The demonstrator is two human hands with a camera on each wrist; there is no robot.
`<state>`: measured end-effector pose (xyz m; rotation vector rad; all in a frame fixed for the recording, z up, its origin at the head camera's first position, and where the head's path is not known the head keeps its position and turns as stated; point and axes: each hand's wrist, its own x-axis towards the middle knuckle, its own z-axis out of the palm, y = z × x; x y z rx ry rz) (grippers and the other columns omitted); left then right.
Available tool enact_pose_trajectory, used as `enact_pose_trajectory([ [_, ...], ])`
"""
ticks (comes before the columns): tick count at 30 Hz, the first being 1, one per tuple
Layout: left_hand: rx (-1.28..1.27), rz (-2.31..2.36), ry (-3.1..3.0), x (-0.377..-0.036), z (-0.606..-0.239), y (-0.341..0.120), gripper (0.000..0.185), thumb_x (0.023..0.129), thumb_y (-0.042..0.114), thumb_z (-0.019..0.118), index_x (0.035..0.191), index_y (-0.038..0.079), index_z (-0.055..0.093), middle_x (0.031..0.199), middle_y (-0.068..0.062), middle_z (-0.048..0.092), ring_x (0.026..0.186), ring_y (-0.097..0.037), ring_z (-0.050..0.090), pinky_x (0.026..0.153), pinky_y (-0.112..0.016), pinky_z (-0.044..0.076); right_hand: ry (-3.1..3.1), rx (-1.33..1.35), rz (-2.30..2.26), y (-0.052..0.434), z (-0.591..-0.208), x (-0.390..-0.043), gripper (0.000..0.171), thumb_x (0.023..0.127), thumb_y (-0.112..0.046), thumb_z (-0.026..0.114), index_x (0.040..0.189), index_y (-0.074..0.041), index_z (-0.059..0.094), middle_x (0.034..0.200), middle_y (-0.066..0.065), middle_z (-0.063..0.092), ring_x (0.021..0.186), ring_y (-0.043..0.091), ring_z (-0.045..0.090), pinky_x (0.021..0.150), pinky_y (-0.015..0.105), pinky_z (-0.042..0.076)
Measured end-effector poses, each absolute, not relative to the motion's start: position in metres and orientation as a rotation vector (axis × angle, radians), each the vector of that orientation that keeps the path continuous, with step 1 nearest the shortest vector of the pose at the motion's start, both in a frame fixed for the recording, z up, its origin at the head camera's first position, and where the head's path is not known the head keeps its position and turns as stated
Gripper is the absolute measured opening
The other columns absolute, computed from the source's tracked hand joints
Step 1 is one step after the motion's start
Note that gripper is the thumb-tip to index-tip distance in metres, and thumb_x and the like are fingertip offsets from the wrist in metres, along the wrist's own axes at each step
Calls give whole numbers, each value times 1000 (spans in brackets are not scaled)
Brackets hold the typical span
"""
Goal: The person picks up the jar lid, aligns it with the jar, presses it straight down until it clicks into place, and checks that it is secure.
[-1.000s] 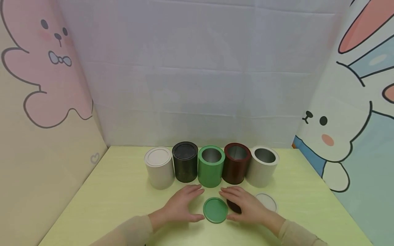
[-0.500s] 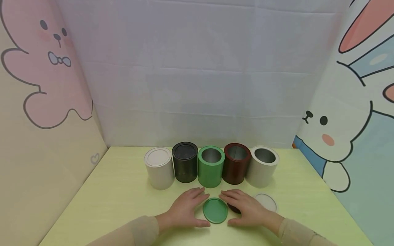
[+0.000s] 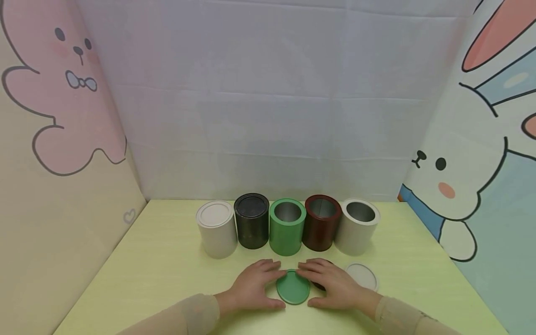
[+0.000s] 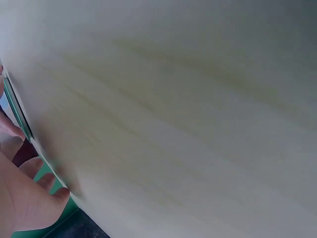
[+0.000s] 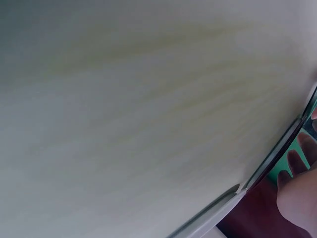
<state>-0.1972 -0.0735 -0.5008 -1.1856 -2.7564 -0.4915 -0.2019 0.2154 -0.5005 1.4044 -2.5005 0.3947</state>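
Head view looks down-forward over table (image 3: 167,260); both wrist views sit close against tabletop, sharing green lid (image 3: 293,288).

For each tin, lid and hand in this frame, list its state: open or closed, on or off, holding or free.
Left white round tin: lidded.
Black tin: lidded.
Green tin: open.
Dark red tin: open.
Right white tin: open.
Green round lid: on table, touched by both hands.
White lid: on table.
Left hand: relaxed.
Right hand: relaxed.

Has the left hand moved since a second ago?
Yes. The left hand slid right toward the green lid; its fingertips now overlap the lid's edge.
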Motion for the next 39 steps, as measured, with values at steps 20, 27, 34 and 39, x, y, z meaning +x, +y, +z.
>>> enact_pose_trajectory([
  [20, -1247, -482, -2748, -199, -502, -67, 60, 82, 51, 77, 129, 14, 69, 137, -1, 60, 129, -24, 52, 106, -34, 43, -2423, 1467, 352, 211, -500, -207, 55, 85, -48, 75, 127, -12, 69, 129, 4, 65, 119, 26, 57, 97, 44, 48],
  [27, -1261, -496, -2745, -201, -503, -66, 59, 82, 50, 77, 126, 12, 70, 136, -2, 61, 127, -22, 53, 105, -32, 44, -2443, 1466, 380, 210, -498, -205, 53, 86, -47, 75, 125, -12, 70, 128, 4, 65, 117, 25, 58, 95, 44, 50],
  [34, -1273, -536, -2728, -202, -501, -65, 56, 81, 47, 80, 121, 8, 73, 131, -4, 64, 122, -20, 57, 104, -29, 44, -2445, 1473, 449, 210, -500, -205, 51, 87, -46, 74, 124, -12, 71, 128, 4, 66, 115, 24, 59, 94, 42, 51],
  [39, -1291, -603, -2738, -201, -497, -67, 55, 82, 45, 80, 121, 7, 73, 129, -4, 64, 121, -19, 57, 103, -29, 45, -2461, 1480, 523, 211, -499, -204, 49, 89, -46, 72, 124, -12, 71, 128, 5, 65, 115, 24, 58, 93, 42, 50],
])
